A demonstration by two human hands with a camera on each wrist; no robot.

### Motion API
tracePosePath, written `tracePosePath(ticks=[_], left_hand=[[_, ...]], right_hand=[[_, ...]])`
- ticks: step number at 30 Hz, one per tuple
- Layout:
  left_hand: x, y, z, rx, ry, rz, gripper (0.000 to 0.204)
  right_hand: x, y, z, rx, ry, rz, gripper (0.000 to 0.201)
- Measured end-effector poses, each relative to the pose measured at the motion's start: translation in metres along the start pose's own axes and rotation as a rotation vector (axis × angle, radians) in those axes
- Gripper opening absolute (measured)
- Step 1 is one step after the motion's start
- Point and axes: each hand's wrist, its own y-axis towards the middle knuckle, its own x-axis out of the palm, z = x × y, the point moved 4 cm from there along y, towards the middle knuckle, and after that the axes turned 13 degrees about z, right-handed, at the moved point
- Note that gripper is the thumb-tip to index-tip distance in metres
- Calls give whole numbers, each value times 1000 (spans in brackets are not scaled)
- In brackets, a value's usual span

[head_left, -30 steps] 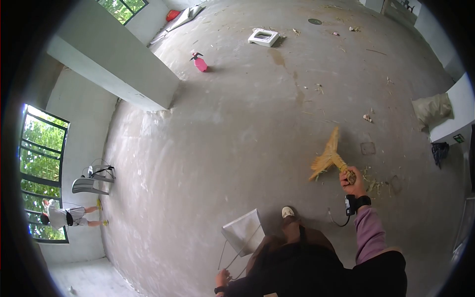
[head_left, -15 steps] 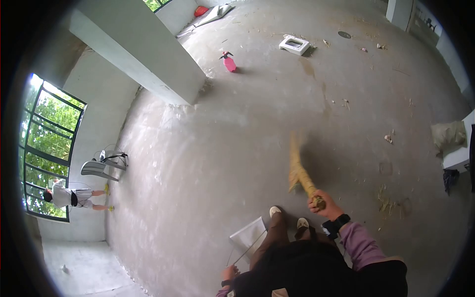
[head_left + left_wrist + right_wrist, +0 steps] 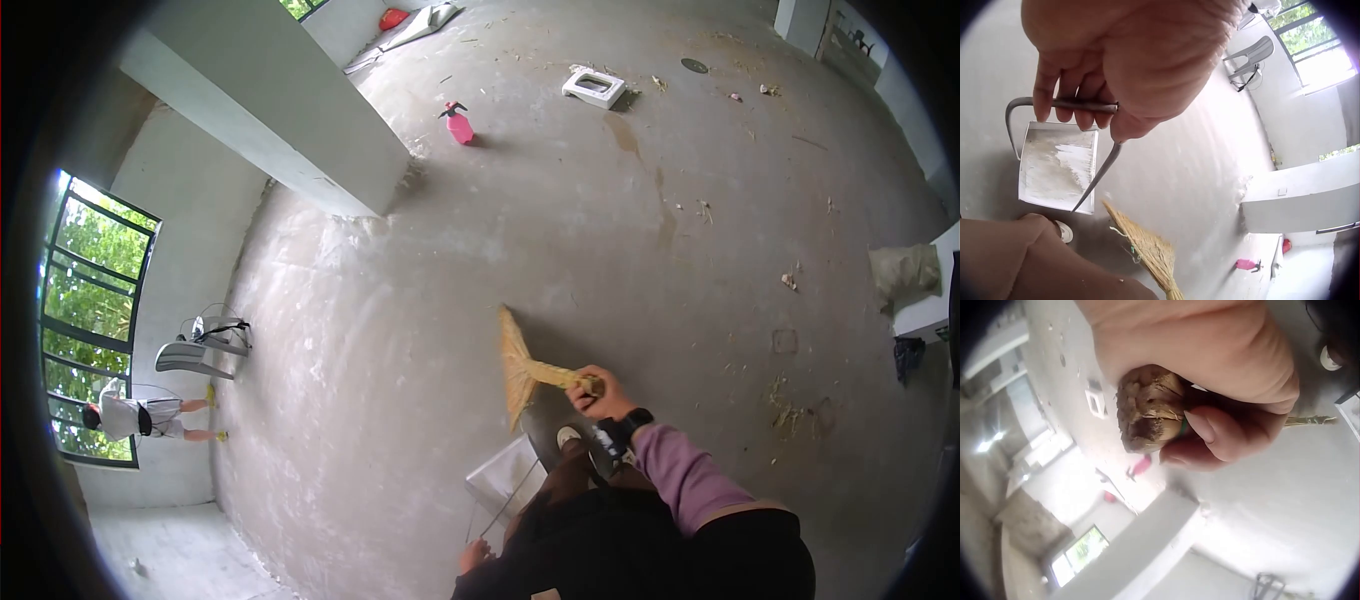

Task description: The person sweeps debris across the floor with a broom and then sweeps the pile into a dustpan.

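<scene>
My right hand (image 3: 600, 395) grips a straw broom (image 3: 517, 368) near the end of its handle. The rough cut end of that handle (image 3: 1147, 409) pokes out past the thumb in the right wrist view. In the head view the bristles fan out left of the hand, just above the dustpan. At lower left, my left hand (image 3: 1129, 69) has its fingers hooked round the bent metal handle of a white dustpan (image 3: 1057, 165). The dustpan hangs beside my leg, and its flat inside shows greyish dirt.
Straw scraps (image 3: 790, 410) lie on the concrete floor to the right. Farther off are a pink spray bottle (image 3: 459, 127), a white frame (image 3: 594, 88) and a square pillar (image 3: 350, 170). A grey chair (image 3: 195, 357) and another person (image 3: 140, 415) are by the left window.
The right hand has swung the broom leftward across the floor, from beside the straw scraps to near the dustpan. The left hand keeps its hold on the dustpan handle.
</scene>
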Motion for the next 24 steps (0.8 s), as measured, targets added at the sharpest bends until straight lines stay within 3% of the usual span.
tracePosePath(ticks=[3, 5, 10, 13, 15, 16, 17, 20, 22, 24], left_hand=[[-8, 12, 59, 234, 223, -27, 21], [-16, 19, 99, 306, 277, -52, 21], [-15, 44, 102, 46, -84, -74, 14], [-19, 54, 103, -81, -211, -69, 11], [-23, 59, 101, 52, -112, -62, 12], [-26, 59, 104, 209, 13, -53, 13], [-27, 58, 105, 362, 139, -44, 15], [-28, 67, 101, 500, 343, -9, 22], [-25, 70, 91, 265, 33, -2, 27], [-18, 78, 84, 130, -54, -2, 30]], right_hand=[[-21, -45, -32, -10, 176, -77, 29], [-40, -74, -55, -181, 191, -51, 31], [-50, -141, -90, -544, 306, 71, 20], [-32, -146, -107, -626, 114, 35, 21], [-20, -131, -101, -681, 13, 164, 19], [-10, -120, -93, -705, -39, 229, 18], [1, -111, -77, -663, -80, 214, 17], [4, -75, -50, -669, -322, 270, 17], [12, -59, -31, -512, -365, 241, 16], [24, -44, -17, -407, -424, 222, 15]])
